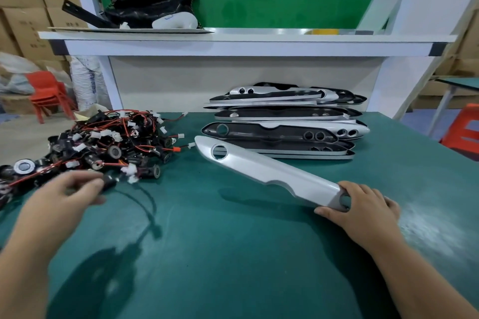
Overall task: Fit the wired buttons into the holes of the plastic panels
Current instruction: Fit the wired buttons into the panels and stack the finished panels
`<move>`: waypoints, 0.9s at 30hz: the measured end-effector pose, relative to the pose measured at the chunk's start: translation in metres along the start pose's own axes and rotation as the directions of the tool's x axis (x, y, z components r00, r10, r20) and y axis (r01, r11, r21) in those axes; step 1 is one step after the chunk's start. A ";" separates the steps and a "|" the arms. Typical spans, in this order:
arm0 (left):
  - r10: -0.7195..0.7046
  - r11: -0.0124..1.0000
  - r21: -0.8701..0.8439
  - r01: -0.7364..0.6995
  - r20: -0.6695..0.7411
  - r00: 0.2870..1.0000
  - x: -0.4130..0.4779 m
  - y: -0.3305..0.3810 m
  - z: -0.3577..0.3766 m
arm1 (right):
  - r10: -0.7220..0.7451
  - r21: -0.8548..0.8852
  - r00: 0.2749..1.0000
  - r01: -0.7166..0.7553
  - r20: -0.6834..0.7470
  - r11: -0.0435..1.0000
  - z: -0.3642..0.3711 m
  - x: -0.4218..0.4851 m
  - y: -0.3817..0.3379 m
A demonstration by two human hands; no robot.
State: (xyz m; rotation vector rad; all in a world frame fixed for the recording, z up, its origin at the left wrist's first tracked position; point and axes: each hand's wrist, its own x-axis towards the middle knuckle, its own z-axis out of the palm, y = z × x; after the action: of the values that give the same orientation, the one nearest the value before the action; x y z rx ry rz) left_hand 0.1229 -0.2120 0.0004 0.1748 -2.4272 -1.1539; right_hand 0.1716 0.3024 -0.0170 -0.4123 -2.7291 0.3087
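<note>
The left hand [64,194] is sitting at the near edge of the pile of wired buttons [103,142], smeared by motion blur. Its thumb and fingertips are pinching a small black button [108,182], though the blur is hiding exactly how the fingers are lying on it. A dark wire [149,204] is curving from that button across the green desk [233,254]. Its far end is too soft to make out.

The right hand [360,204] is gripping the near end of a silver panel [264,171], fingers over the top and thumb along the near edge, partly covering a round hole there. The panel is lying slantwise on the desk, with its far end and another round hole pointing toward the pile.

Behind it, a stack of panels [285,122] is resting near the back of the desk, some showing dark undersides. The lower ones are mostly hidden by those above.

The pile is running off the left edge of the view, so its full extent is cut off. Both forearms are running out of the bottom of the view.
</note>
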 end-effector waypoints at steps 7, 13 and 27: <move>0.174 0.706 -0.688 -0.169 -0.062 0.983 -0.018 0.069 -0.019 | 0.001 -0.009 1.000 -0.001 0.011 1.000 -0.002 -0.001 -0.001; 0.172 0.656 -0.752 -0.059 0.072 0.982 -0.041 0.132 0.033 | -0.020 0.008 1.000 0.020 0.019 1.000 -0.003 -0.003 -0.002; 0.243 0.967 -0.092 -0.238 0.050 0.969 -0.040 0.137 0.071 | -0.177 0.047 0.977 0.184 -0.122 0.982 -0.005 -0.004 -0.009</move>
State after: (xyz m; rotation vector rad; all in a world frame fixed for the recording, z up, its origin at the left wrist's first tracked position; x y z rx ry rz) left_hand 0.1368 -0.0619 0.0516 -0.1799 -2.3655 -1.1632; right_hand 0.1748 0.2936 -0.0110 -0.1591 -2.6114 0.3039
